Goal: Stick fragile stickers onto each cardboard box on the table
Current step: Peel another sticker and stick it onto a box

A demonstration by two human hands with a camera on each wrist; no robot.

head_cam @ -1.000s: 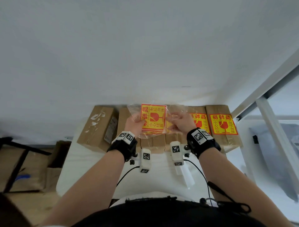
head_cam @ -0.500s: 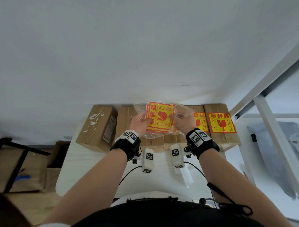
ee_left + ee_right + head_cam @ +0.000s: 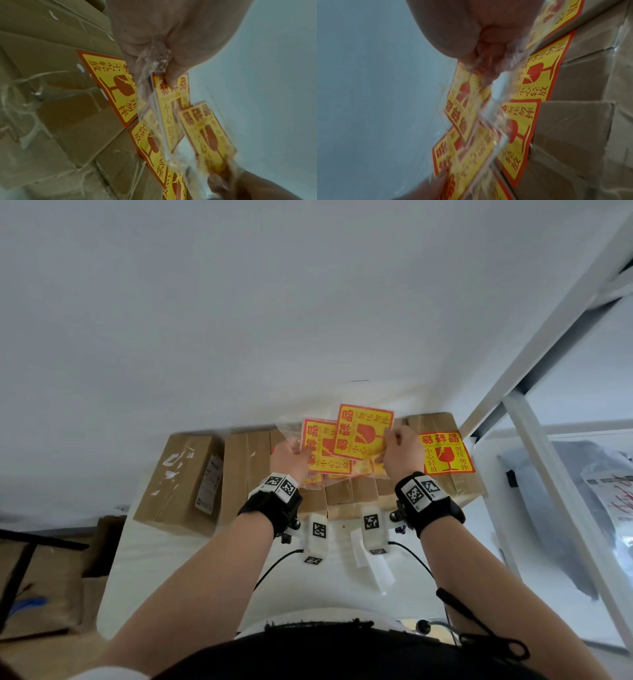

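head view: your left hand (image 3: 289,455) pinches the clear bag (image 3: 291,428) of stickers at frame centre, and your right hand (image 3: 402,448) pinches one sticker (image 3: 363,431) half out of it, above the boxes (image 3: 246,474) on the table (image 3: 191,563).
left wrist: thumb and fingers (image 3: 175,75) clamp bag and stickers.
right wrist: fingertips (image 3: 489,71) grip the plastic, blurred.

Setting: I read this as a packing or storeroom corner.
Boxes: taped cardboard boxes (image 3: 185,477) in a row on a white table (image 3: 191,570), below and beyond my grip.
Labels: a yellow-and-red fragile sticker (image 3: 445,453) on the box just right of my grip.
Surroundings: bare white wall (image 3: 274,302) ahead; white metal frame (image 3: 534,440) at right; flattened cardboard (image 3: 41,583) on the floor, far left.
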